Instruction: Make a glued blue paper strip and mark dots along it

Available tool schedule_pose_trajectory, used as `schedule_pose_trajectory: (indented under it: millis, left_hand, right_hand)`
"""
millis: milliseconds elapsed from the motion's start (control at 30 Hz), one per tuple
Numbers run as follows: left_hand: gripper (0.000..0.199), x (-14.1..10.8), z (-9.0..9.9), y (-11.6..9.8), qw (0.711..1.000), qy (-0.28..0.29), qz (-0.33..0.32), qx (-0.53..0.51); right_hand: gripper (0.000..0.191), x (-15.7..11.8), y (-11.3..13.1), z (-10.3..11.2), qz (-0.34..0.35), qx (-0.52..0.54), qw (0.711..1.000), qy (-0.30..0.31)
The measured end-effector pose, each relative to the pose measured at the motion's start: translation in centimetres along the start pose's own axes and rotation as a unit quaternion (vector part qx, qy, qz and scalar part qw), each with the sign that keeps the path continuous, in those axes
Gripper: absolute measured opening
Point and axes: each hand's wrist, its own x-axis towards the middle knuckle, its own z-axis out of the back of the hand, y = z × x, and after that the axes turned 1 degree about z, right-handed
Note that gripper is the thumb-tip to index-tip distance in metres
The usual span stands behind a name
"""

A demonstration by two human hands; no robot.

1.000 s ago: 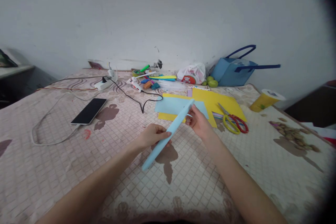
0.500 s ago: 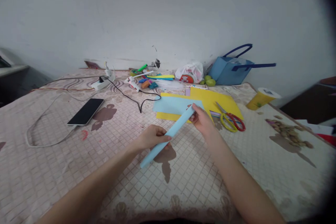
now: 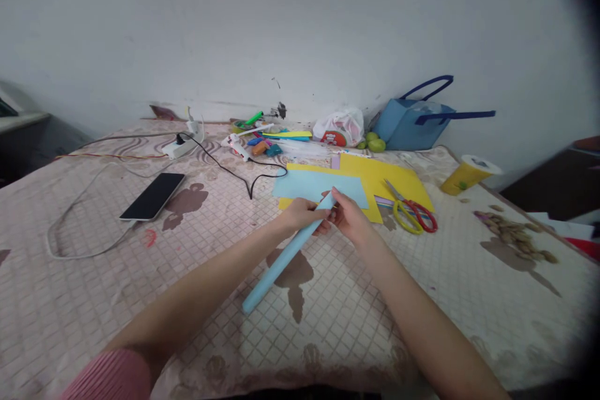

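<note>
A long, narrow strip of folded light blue paper (image 3: 284,257) slants across the middle of the view, its near end low over the tablecloth. Close to its far end, my left hand (image 3: 302,215) pinches it between thumb and fingers. My right hand (image 3: 344,215) grips the far tip, right beside the left. Some fingertips are hidden behind the paper. Just beyond the hands lies a flat light blue sheet (image 3: 314,185) on yellow paper (image 3: 394,178). Scissors (image 3: 409,212) with one yellow and one red handle rest partly on the yellow paper.
At left a phone (image 3: 154,197) is plugged into a cable. Behind are a power strip (image 3: 180,147), a glue gun (image 3: 237,145), a plastic bag (image 3: 340,128) and a blue bag (image 3: 407,125). At right stand a yellow tub (image 3: 469,176) and a peanut pile (image 3: 510,235).
My left hand has slid up along the folded paper from its middle to near the right hand. The right hand has shifted slightly left and nearer, and the paper's near end has dropped lower.
</note>
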Motion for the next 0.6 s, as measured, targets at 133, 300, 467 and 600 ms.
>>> schedule_pose_trajectory:
  millis: [133,300,467,600]
  left_hand:
    - [0.024,0.0,0.4,0.0,1.000,0.001,0.011,0.006]
    - [0.027,-2.0,1.4,1.2,1.000,-0.004,0.023,0.003]
    - [0.030,-5.0,3.5,3.0,0.997,-0.014,0.066,0.041]
    - [0.037,-7.9,5.9,4.1,0.996,-0.010,0.065,0.062]
  right_hand:
    - [0.030,-0.1,0.1,-0.1,0.006,-0.001,1.000,-0.007]
    - [0.026,0.4,0.5,0.7,0.031,0.026,0.998,-0.039]
    - [0.024,1.0,1.3,1.9,0.044,0.048,0.995,-0.072]
    - [0.023,1.3,1.7,2.7,0.047,0.063,0.993,-0.086]
